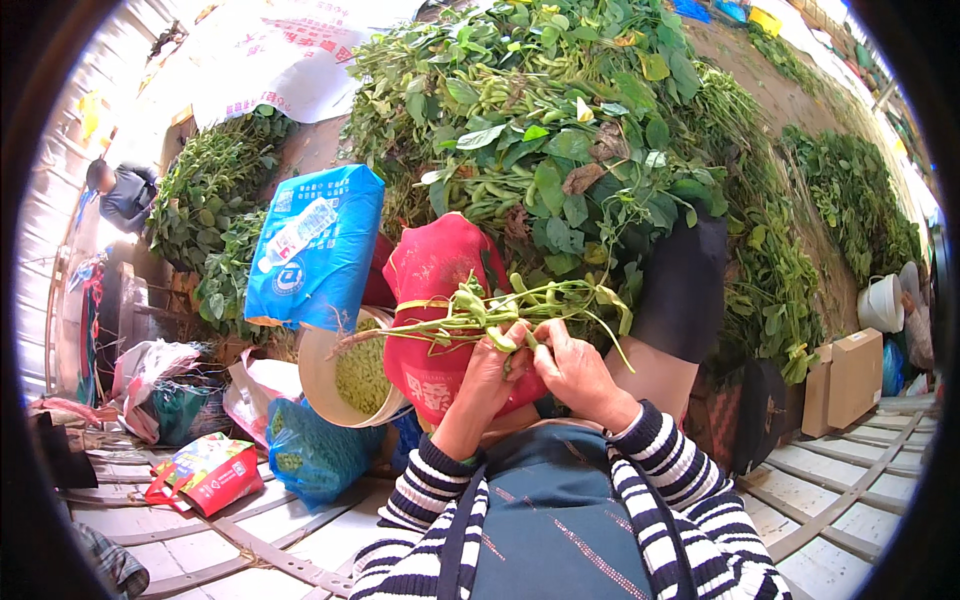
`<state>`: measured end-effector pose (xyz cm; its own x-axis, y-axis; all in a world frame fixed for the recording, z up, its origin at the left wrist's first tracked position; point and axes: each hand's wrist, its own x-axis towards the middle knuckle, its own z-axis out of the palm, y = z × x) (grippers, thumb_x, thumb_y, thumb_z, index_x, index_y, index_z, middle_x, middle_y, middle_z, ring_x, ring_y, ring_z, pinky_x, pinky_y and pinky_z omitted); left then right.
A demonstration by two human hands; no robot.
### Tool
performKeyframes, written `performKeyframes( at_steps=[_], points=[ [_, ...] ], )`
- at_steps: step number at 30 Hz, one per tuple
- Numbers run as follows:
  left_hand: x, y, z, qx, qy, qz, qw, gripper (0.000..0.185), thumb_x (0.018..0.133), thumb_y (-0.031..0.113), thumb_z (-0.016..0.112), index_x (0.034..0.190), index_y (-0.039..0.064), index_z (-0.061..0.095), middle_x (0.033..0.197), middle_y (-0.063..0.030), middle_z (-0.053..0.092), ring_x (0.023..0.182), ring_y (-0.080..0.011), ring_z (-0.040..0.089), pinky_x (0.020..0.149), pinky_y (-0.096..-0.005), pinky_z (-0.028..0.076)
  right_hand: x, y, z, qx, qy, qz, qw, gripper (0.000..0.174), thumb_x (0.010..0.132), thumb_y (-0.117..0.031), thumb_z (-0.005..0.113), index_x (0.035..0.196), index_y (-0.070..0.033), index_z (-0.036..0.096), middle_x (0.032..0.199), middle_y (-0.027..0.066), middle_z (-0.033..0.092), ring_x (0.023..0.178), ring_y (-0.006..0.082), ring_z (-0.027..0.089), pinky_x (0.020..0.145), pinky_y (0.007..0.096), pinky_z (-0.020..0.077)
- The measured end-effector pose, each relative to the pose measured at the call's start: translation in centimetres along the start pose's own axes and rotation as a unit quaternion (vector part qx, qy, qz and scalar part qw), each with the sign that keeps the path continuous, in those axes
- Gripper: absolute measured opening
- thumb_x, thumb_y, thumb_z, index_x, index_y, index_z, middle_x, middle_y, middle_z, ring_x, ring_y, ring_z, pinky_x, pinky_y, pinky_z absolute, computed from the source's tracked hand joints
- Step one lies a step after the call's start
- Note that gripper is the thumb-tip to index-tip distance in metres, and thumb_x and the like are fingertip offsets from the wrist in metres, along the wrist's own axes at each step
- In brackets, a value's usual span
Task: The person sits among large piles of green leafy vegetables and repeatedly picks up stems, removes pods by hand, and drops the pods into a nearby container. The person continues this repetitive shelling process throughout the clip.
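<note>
A soybean stalk with green pods (450,321) lies across my lap, its brownish root end pointing left. My left hand (491,367) is closed around some pods and part of the stalk. Close beside it, my right hand (574,367) pinches a pod or stem between thumb and fingers; which of the two is hard to tell. Beneath the stalk, a red cloth (442,255) covers my leg. To the left stands a white bucket (319,375) holding shelled green beans (364,379). A big heap of bean plants (555,150) rises in front of me.
A plastic bottle (298,234) lies on a blue package (315,262) beyond the bucket. Nearby sit a blue plastic bag (319,454) and a red bag (214,476). Cardboard boxes (855,375) and a white bucket (880,304) stand right. Another person (126,196) is at far left.
</note>
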<state>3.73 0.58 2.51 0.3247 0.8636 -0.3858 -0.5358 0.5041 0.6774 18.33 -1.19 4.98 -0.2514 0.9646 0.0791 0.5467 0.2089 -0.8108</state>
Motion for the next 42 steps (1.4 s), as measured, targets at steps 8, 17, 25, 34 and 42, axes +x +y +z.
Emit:
performKeyframes(
  at_steps=[8,17,25,34,42],
  points=[
    [-0.2,-0.2,0.0,0.084,0.019,0.015,0.996,0.015,0.089,0.022,0.058,0.087,0.007,0.056,0.066,0.004,0.05,0.046,-0.0019,0.034,0.041,-0.0189,0.024,-0.5,1.2,1.1,0.082,-0.037,0.036,0.995,0.013,0.086,-0.005,0.04,0.098,0.0,0.042,0.07,0.0234,0.056,0.07,0.0426,0.055,0.06,0.0472,0.0435],
    [-0.3,1.0,-0.1,0.203,-0.029,0.04,0.978,0.017,0.09,0.023,0.057,0.094,0.006,0.056,0.066,0.0032,0.05,0.047,-0.0027,0.034,0.042,-0.0181,0.025,-0.2,0.9,0.5,0.079,-0.041,0.004,0.996,0.01,0.085,-0.005,0.044,0.093,0.0,0.043,0.073,0.0254,0.055,0.073,0.0448,0.054,0.06,0.0511,0.0419],
    [-1.5,0.6,-0.4,0.132,0.001,-0.016,0.991,0.014,0.093,0.015,0.05,0.103,0.006,0.05,0.069,0.0016,0.049,0.051,-0.0031,0.04,0.039,-0.0183,0.025,1.3,0.8,-0.7,-0.119,-0.044,0.013,0.992,0.021,0.087,-0.023,0.051,0.081,-0.003,0.051,0.063,0.0213,0.058,0.061,0.0386,0.059,0.056,0.0467,0.0476],
    [-1.3,-0.4,-2.9,0.497,-0.051,0.217,0.839,0.033,0.084,0.004,0.05,0.117,0.004,0.045,0.093,-0.0031,0.054,0.078,-0.0143,0.053,0.064,-0.0273,0.044,6.9,-4.5,1.7,-0.112,0.004,-0.076,0.991,0.029,0.081,-0.031,0.062,0.091,-0.005,0.056,0.081,0.013,0.06,0.073,0.031,0.061,0.061,0.0379,0.0493],
    [-3.2,1.6,-2.8,0.22,-0.188,-0.259,0.922,0.025,0.091,0.019,0.049,0.11,0.004,0.056,0.082,-0.0051,0.058,0.066,-0.0123,0.055,0.052,-0.022,0.042,6.0,-3.7,1.5,0.019,0.051,-0.034,0.998,0.013,0.083,-0.012,0.057,0.088,-0.005,0.049,0.081,0.0139,0.059,0.07,0.0337,0.059,0.058,0.0398,0.0477]
  ],
)
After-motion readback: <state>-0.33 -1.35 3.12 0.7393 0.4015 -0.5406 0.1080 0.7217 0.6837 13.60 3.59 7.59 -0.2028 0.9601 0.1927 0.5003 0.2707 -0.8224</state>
